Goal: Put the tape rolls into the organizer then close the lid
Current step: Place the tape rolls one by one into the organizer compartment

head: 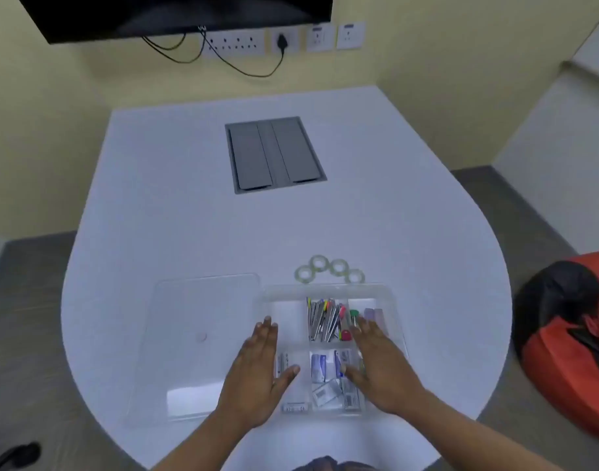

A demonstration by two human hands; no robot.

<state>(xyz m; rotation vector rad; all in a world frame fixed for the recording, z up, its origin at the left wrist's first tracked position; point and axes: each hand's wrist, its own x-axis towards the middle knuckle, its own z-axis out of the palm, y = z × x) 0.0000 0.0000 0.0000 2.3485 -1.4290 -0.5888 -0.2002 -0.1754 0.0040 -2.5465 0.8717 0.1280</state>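
Left hand (257,372) and right hand (376,365) flat, fingers spread, empty, over open clear organizer (328,289); four tape rolls (329,269) lie on tabletop (189,215) beyond.

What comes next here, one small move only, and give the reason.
Probably reach the right hand past the organizer to the nearest tape roll: all four rolls lie on the table behind it, both hands are empty, and the lid lies off at the left.

Both forearms reach forward from near edge of worktop, bare, angled slightly inward. Left hand (262,368) flat, palm down, fingers together and extended, thumb splayed right. Right hand (379,367) flat, palm down, fingers extended, thumb splayed left. Neither grips anything.
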